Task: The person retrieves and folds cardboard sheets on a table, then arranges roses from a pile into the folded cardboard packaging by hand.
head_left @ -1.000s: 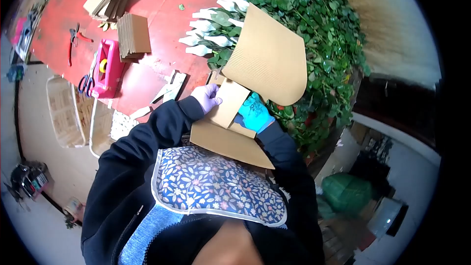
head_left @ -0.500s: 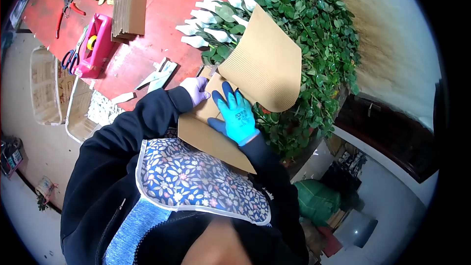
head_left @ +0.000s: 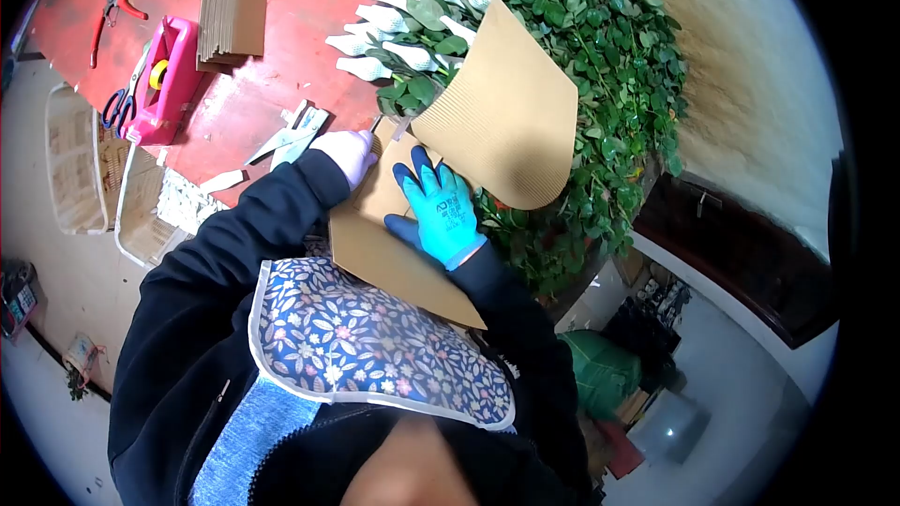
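Brown corrugated cardboard [head_left: 511, 103] stands in a curved sheet in front of me, and its lower flap [head_left: 403, 267] spreads over the apron. My left hand [head_left: 349, 154], in a pale purple glove, is closed at the left edge of the cardboard; what its fingers hold is hidden. My right hand [head_left: 439, 209], in a blue glove, lies spread and flat on the middle of the cardboard, fingers apart.
Leafy stems with white-netted heads [head_left: 366, 67] lie beyond the cardboard and to its right. On the red table [head_left: 291, 23] are stacked cardboard pieces [head_left: 232, 17], a pink tape dispenser [head_left: 167, 84], scissors [head_left: 122, 108], red pliers [head_left: 109, 19] and a metal tool [head_left: 292, 138].
My right hand has come from behind the cardboard piece to lie flat on top. My left hand has shifted to the cardboard's left edge. The view has moved somewhat.
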Action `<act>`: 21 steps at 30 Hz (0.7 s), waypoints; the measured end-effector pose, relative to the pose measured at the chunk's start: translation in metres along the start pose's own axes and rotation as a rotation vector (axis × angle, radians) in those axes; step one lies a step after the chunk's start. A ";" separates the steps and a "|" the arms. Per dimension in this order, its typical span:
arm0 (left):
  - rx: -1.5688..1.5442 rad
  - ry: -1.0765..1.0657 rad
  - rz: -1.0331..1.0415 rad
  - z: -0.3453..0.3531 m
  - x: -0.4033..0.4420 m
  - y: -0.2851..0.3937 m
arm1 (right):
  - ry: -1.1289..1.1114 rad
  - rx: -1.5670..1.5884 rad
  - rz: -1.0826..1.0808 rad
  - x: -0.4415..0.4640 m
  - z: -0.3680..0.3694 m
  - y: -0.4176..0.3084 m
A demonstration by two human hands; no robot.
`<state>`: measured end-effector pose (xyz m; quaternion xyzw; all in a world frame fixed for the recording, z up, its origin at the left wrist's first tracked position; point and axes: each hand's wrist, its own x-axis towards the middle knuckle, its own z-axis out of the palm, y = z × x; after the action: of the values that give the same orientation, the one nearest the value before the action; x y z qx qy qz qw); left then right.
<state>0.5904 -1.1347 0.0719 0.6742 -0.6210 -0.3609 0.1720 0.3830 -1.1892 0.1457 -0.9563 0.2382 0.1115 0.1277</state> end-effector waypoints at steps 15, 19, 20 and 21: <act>-0.036 0.010 -0.013 -0.001 0.004 -0.002 | 0.350 0.531 0.083 0.006 0.037 0.017; -0.036 -0.012 -0.041 -0.002 0.003 0.001 | 0.367 0.399 0.032 0.003 0.029 0.020; -0.030 -0.001 -0.031 -0.003 0.002 0.001 | 0.351 0.376 0.064 0.004 0.027 0.015; -0.021 0.011 -0.019 -0.004 0.002 0.000 | 0.337 0.351 0.096 0.004 0.026 0.011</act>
<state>0.5926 -1.1377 0.0741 0.6803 -0.6096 -0.3653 0.1791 0.3776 -1.1922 0.1179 -0.9122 0.3170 -0.0869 0.2447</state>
